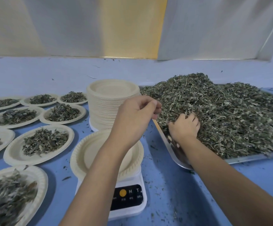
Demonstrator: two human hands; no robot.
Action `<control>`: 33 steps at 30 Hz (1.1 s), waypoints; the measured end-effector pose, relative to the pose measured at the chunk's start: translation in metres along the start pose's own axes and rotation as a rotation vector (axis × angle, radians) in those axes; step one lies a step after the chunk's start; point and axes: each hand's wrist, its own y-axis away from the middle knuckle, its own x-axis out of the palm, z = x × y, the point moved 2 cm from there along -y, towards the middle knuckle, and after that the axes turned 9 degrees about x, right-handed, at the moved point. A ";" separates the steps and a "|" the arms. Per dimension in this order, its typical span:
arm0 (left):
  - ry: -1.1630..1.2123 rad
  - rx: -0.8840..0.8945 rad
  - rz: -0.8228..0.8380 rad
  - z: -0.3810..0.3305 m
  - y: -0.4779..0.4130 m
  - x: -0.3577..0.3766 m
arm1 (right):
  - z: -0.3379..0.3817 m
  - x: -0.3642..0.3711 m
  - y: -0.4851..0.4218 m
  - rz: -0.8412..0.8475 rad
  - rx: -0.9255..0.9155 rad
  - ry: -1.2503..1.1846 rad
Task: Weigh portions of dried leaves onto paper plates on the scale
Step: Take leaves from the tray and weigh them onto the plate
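An empty paper plate point(83, 154) sits on the white scale point(129, 207) in the middle foreground. To the right, a large metal tray point(170, 145) holds a big heap of dried leaves point(230, 115). My right hand point(184, 126) is dug into the near left edge of the heap, fingers curled round a clump of leaves. Above the scale plate's far rim, close to the tray's left edge, my left hand point(137, 115) hovers with loosely curled fingers; whether it holds any leaves is unclear.
A tall stack of empty paper plates point(109, 101) stands just behind the scale. Several filled plates point(41, 142) cover the blue table point(173, 193) on the left. Loose leaf bits lie scattered around the scale and tray. A wall runs along the back.
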 end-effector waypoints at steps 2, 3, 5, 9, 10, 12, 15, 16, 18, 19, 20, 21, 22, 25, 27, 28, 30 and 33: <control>0.001 -0.006 -0.004 0.001 0.000 0.000 | 0.003 0.003 0.000 0.080 -0.034 -0.043; 0.004 -0.010 -0.009 0.001 0.000 -0.001 | 0.005 0.004 0.001 0.120 -0.060 -0.071; 0.007 -0.013 -0.019 0.002 -0.001 -0.002 | 0.010 0.005 0.004 0.195 -0.106 -0.118; 0.010 -0.012 -0.029 0.003 -0.002 -0.005 | 0.012 0.002 0.004 0.198 -0.169 -0.201; 0.010 -0.013 -0.030 0.003 -0.002 -0.005 | 0.010 0.000 0.003 0.145 -0.174 -0.232; 0.001 -0.011 -0.032 0.004 -0.002 -0.006 | 0.007 -0.005 0.001 -0.018 -0.173 -0.233; -0.011 -0.014 -0.032 0.005 -0.002 -0.008 | 0.006 -0.006 -0.002 -0.175 -0.233 -0.127; -0.010 -0.016 -0.034 0.005 -0.002 -0.008 | 0.008 -0.005 -0.003 -0.174 -0.282 -0.094; -0.006 -0.019 -0.039 0.005 -0.002 -0.010 | 0.016 0.001 -0.003 -0.116 -0.412 -0.005; -0.004 -0.019 -0.042 0.005 -0.002 -0.010 | 0.019 0.005 -0.003 -0.067 -0.472 0.029; -0.004 -0.018 -0.043 0.005 -0.002 -0.010 | 0.021 0.010 -0.003 -0.004 -0.506 0.041; -0.008 -0.017 -0.042 0.005 -0.002 -0.010 | 0.020 0.014 -0.006 0.074 -0.499 0.037; -0.010 -0.017 -0.041 0.005 -0.002 -0.010 | 0.017 0.018 -0.008 0.157 -0.463 0.035; -0.022 -0.012 -0.029 0.006 -0.002 -0.009 | 0.008 0.022 -0.015 0.286 -0.410 0.117; -0.031 -0.011 -0.020 0.006 -0.001 -0.008 | 0.011 0.019 -0.014 0.242 -0.450 0.048; -0.033 -0.011 -0.018 0.007 -0.001 -0.008 | 0.014 0.016 -0.011 0.184 -0.469 0.007; -0.031 -0.012 -0.021 0.008 -0.002 -0.009 | 0.016 0.009 -0.006 0.024 -0.470 -0.001; -0.025 -0.017 -0.032 0.008 -0.002 -0.010 | 0.016 0.003 0.001 -0.089 -0.438 0.080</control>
